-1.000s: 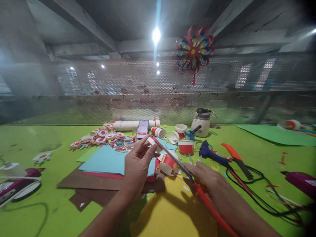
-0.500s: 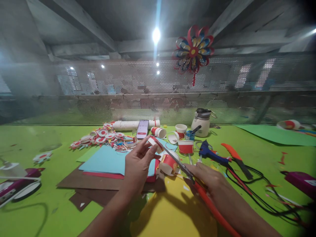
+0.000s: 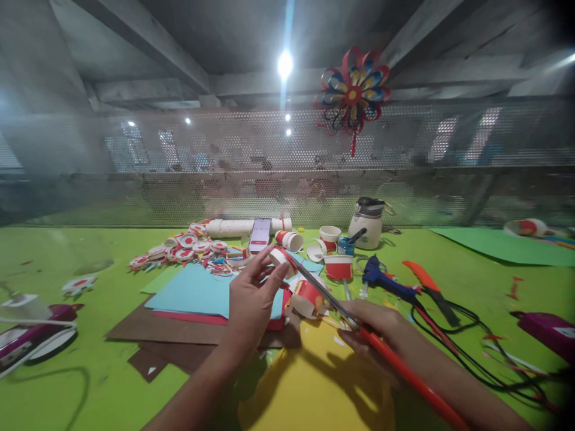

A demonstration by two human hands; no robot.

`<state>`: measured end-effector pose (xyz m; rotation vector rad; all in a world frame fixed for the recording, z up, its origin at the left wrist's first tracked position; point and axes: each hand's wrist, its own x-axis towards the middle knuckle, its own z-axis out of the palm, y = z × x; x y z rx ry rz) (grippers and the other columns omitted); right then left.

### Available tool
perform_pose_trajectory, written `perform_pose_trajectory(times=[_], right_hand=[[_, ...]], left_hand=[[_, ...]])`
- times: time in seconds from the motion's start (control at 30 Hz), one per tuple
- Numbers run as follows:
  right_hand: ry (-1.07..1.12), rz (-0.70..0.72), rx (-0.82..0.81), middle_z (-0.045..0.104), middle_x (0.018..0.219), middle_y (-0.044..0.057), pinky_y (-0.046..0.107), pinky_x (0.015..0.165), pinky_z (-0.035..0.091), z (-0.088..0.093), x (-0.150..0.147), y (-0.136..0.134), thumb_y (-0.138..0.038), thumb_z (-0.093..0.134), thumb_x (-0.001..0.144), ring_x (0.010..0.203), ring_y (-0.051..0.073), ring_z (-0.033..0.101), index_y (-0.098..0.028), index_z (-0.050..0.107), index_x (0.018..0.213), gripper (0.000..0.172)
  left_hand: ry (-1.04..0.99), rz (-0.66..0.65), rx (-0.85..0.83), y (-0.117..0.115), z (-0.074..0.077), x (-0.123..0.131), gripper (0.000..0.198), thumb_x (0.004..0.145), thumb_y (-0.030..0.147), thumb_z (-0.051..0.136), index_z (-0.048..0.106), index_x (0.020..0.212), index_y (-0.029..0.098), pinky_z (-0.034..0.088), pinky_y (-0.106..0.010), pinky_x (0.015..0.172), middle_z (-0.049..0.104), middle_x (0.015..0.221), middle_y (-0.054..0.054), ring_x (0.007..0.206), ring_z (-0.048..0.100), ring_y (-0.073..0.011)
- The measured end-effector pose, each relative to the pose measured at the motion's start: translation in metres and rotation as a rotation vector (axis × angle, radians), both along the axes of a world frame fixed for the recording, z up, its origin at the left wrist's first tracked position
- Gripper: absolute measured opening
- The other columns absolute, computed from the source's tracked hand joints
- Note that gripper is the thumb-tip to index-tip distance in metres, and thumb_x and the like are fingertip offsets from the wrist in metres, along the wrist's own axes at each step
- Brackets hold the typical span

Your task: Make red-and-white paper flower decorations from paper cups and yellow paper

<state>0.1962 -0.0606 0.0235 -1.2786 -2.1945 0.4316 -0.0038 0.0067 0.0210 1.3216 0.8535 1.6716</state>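
Note:
Between the thumb and fingers of my left hand [image 3: 252,294] is a small red-and-white paper cup piece [image 3: 278,257], curved like a ring. My right hand [image 3: 385,330] is wrapped around scissors [image 3: 327,295] with long grey blades and red handles. The blade tips point up and left and reach the right edge of the cup piece; whether they are cutting into it I cannot tell. Just below the blades lies a red-and-white paper cup [image 3: 306,299] on its side. Yellow paper [image 3: 314,389] is beneath both hands.
Blue paper [image 3: 193,293] lies over brown card [image 3: 162,329]. Behind it sit several red-and-white paper discs [image 3: 184,245] and a phone [image 3: 260,233]. To the right are a blue glue gun [image 3: 386,278], an orange-handled knife [image 3: 431,290], black cables [image 3: 476,335] and a jug [image 3: 366,227].
The scissors have swung slightly, with their red handles shifting right and their blades looking closer together. The cup piece has turned a little in my left hand.

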Motion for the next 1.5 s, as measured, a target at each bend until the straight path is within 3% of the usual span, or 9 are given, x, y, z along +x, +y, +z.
perform_pose_trajectory(times=[0.23,0.4,0.57,0.8,0.93,1.07,1.2,1.5], right_hand=[[-0.042,-0.030,0.012,0.064,0.079,0.003,0.026,0.064,0.044,0.004,-0.001,-0.002,-0.026,0.050,0.089,0.069,0.015,0.057,-0.018,0.061,0.087,0.014],[-0.035,-0.048,0.048,0.067,0.099,0.006,0.032,0.078,0.047,-0.003,-0.002,-0.001,-0.025,0.048,0.091,0.088,0.019,0.060,-0.023,0.062,0.109,0.023],[-0.092,-0.141,0.078,0.066,0.096,0.008,0.038,0.079,0.048,-0.010,-0.001,-0.001,-0.021,0.049,0.089,0.088,0.022,0.060,-0.024,0.059,0.119,0.032],[0.045,-0.137,0.166,0.066,0.086,0.004,0.029,0.069,0.049,-0.011,0.001,0.003,-0.024,0.053,0.086,0.076,0.017,0.061,-0.021,0.066,0.101,0.020],[0.033,-0.100,0.127,0.067,0.079,0.003,0.027,0.063,0.049,-0.007,-0.003,0.000,-0.024,0.054,0.085,0.070,0.017,0.061,-0.020,0.067,0.096,0.018],[-0.008,-0.086,0.100,0.068,0.087,0.005,0.031,0.071,0.051,-0.007,-0.005,-0.003,-0.025,0.051,0.088,0.078,0.018,0.063,-0.023,0.066,0.109,0.026],[-0.081,-0.164,0.104,0.066,0.091,0.008,0.037,0.076,0.052,-0.011,-0.005,-0.005,-0.026,0.049,0.089,0.085,0.022,0.063,-0.026,0.060,0.123,0.035],[-0.188,-0.246,0.198,0.064,0.095,0.012,0.041,0.073,0.054,-0.020,-0.005,-0.006,-0.020,0.049,0.085,0.086,0.025,0.064,-0.023,0.058,0.125,0.041]], left_hand=[[-0.030,0.043,0.028,0.004,0.001,-0.002,0.048,0.072,0.038,0.072,0.064,0.115,0.018,0.052,-0.021,0.055,0.066,0.085,-0.001,0.066,0.061,-0.0100],[-0.053,0.028,0.039,0.004,-0.001,-0.003,0.049,0.071,0.039,0.073,0.064,0.115,0.019,0.051,-0.021,0.055,0.066,0.084,-0.001,0.065,0.061,-0.0100],[-0.052,0.048,0.032,0.003,0.001,-0.003,0.051,0.071,0.040,0.072,0.063,0.116,0.018,0.051,-0.022,0.057,0.065,0.082,-0.002,0.061,0.059,-0.0088],[-0.110,-0.005,0.001,0.009,-0.004,-0.005,0.050,0.076,0.042,0.067,0.060,0.118,0.016,0.051,-0.025,0.060,0.067,0.081,-0.003,0.063,0.058,-0.0104],[-0.117,-0.019,-0.003,0.009,-0.003,-0.006,0.044,0.077,0.043,0.065,0.063,0.111,0.015,0.050,-0.025,0.059,0.065,0.081,-0.003,0.067,0.058,-0.0113],[-0.111,0.028,-0.008,0.010,-0.003,-0.006,0.049,0.075,0.043,0.068,0.061,0.116,0.017,0.051,-0.025,0.062,0.064,0.082,-0.001,0.063,0.057,-0.0091],[-0.062,0.088,0.018,0.009,-0.003,-0.005,0.053,0.074,0.043,0.069,0.060,0.121,0.020,0.052,-0.025,0.064,0.064,0.087,-0.002,0.066,0.058,-0.0095],[-0.075,0.116,0.026,0.011,-0.002,-0.006,0.051,0.076,0.041,0.067,0.059,0.121,0.019,0.053,-0.024,0.061,0.060,0.081,0.001,0.065,0.057,-0.0091]])
